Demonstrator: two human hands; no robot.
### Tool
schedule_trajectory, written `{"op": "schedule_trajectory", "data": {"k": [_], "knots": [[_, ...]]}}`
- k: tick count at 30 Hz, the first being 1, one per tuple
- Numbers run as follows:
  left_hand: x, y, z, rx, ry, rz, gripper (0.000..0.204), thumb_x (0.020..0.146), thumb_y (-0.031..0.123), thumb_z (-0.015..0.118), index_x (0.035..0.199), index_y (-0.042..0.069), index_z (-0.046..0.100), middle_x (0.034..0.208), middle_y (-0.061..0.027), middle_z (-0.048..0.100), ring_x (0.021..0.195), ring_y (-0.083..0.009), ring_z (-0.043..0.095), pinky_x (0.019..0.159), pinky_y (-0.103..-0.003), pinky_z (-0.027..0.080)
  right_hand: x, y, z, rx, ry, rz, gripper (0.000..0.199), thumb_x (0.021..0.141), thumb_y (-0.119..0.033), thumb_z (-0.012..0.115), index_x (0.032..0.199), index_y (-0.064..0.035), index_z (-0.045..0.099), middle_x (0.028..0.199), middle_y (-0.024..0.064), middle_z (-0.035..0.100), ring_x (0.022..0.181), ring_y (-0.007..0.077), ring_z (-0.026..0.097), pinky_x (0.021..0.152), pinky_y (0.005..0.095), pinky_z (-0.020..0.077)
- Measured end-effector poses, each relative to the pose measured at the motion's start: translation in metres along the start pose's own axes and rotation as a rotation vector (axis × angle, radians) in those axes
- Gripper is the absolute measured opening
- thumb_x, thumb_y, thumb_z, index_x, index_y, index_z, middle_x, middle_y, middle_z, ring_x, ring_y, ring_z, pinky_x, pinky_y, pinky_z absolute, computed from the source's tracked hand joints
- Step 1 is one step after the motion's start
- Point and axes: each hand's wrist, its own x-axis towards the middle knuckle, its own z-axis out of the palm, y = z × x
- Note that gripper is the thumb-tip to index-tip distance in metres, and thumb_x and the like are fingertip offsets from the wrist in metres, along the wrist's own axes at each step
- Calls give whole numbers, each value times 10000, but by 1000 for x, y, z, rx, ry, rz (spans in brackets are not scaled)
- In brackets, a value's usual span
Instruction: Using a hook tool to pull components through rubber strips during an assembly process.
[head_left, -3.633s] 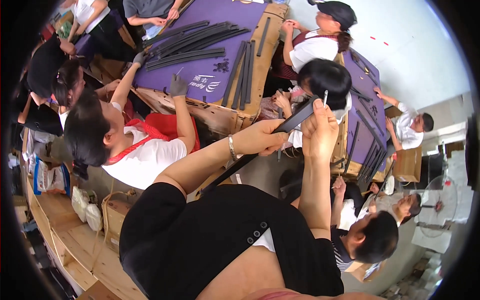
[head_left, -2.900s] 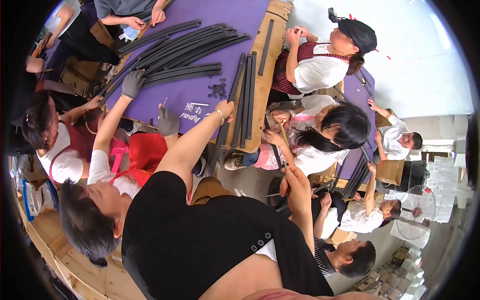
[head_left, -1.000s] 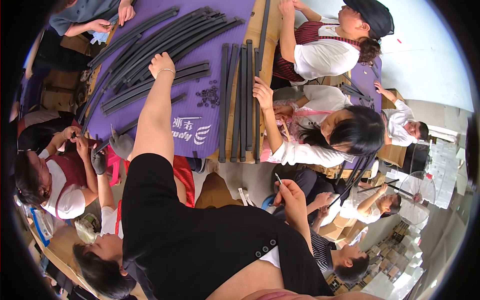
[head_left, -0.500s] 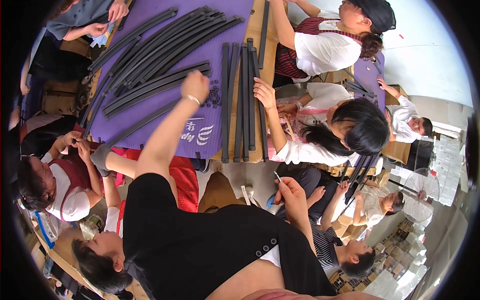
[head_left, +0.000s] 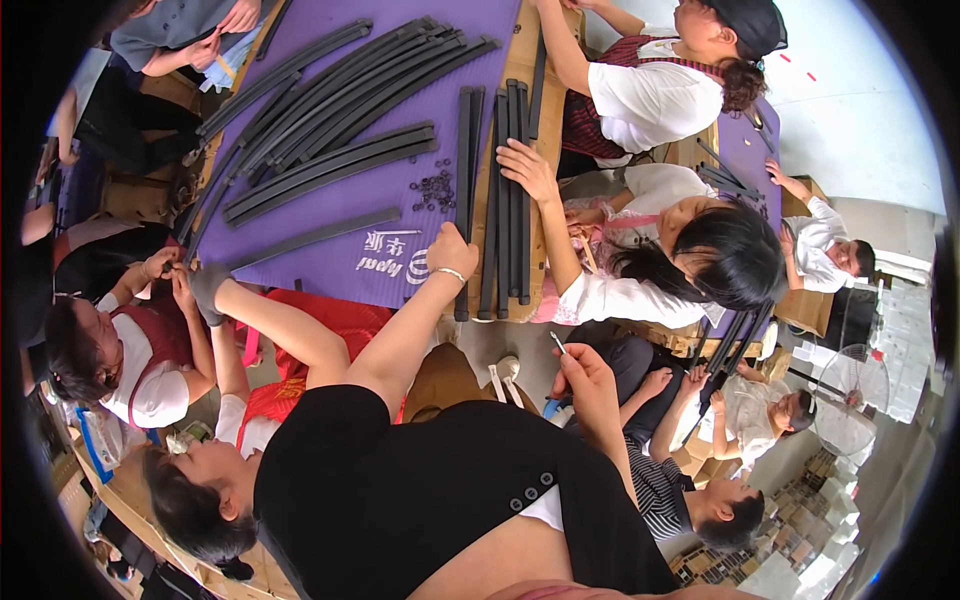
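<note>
My left hand (head_left: 452, 252), with a pale bracelet at the wrist, is closed at the table's near edge. It lies against a pair of long black strips (head_left: 466, 160); whether its fingers grip a strip or something small is hidden. My right hand (head_left: 585, 385) is raised in front of my body, off the table, pinching a slim pale rod with a metallic tip (head_left: 557, 342). Beyond my left hand, several small black rings (head_left: 432, 188) lie scattered on the purple mat (head_left: 330, 235). More black strips (head_left: 340, 95) are heaped at the mat's far left.
Across the wooden table edge, a co-worker's hand (head_left: 528, 170) rests on another group of black strips (head_left: 512, 230). At left, a person in a grey glove (head_left: 208, 292) reaches toward the mat. Other people sit close on both sides. A fan (head_left: 850, 385) stands at right.
My left hand has come back from above the mat, toward me and to the right, to the strips near the table edge. My right hand has barely moved, still pinching the rod.
</note>
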Motion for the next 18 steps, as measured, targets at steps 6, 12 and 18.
{"op": "schedule_trajectory", "data": {"k": [6, 12, 18], "knots": [[2, 5, 0, -147, 99, -11, 469, 733, 263, 613, 1015, -32, 382, 1007, -264, 519, 868, -402, 571, 758, -435, 475, -2, 3, 2, 9, -16, -16, 151, 904, -127, 445, 964, -11, 519, 585, -1, 500, 526, 60, 473, 517, 187, 396], [-1, 18, 2, 55, 56, -42, 514, 696, 312, 655, 1013, -17, 419, 1026, -216, 509, 884, -369, 578, 745, -417, 490, -3, 4, 5, -18, -39, -26, 150, 903, -128, 448, 965, -11, 520, 591, -1, 502, 526, 60, 476, 513, 188, 395], [10, 20, -1, 40, 34, -7, 455, 690, 235, 635, 1009, -23, 438, 995, -233, 565, 902, -371, 582, 777, -412, 480, -8, 10, -2, -2, -19, -40, 151, 905, -130, 446, 968, -13, 518, 590, -1, 502, 521, 58, 471, 504, 187, 391]]}}
